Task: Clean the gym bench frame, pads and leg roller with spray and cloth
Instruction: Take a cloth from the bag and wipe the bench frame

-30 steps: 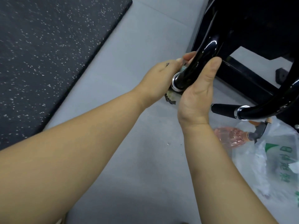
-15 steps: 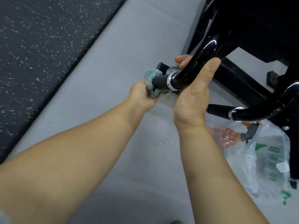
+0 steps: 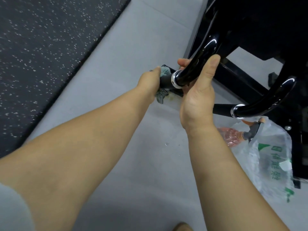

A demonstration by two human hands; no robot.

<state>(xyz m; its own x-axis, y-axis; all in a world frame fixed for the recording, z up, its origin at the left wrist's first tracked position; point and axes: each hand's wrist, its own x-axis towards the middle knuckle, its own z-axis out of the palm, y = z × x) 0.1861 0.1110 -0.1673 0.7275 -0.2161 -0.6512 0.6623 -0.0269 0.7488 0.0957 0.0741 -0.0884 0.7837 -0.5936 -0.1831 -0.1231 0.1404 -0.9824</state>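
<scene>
left hand (image 3: 150,80) curls round the cloth (image 3: 164,71), wrapping it on the foam grip (image 3: 165,82). right hand (image 3: 198,95) clasps the curved frame tube (image 3: 200,62) beside the chrome collar (image 3: 174,80). spray bottle (image 3: 230,135) lies on the floor (image 3: 133,47) at the plastic bag (image 3: 270,157) mouth; bag contents unclear.

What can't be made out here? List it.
All head view.
- Cloth: mostly hidden in the left hand, wrapped round the grip.
- Fingers of the right hand: mostly behind the tube it grips.
- Spray bottle: head partly behind the lower handle; fill level unclear.
- Pads, roller: none identifiable; the dark frame runs off the top edge.
</scene>
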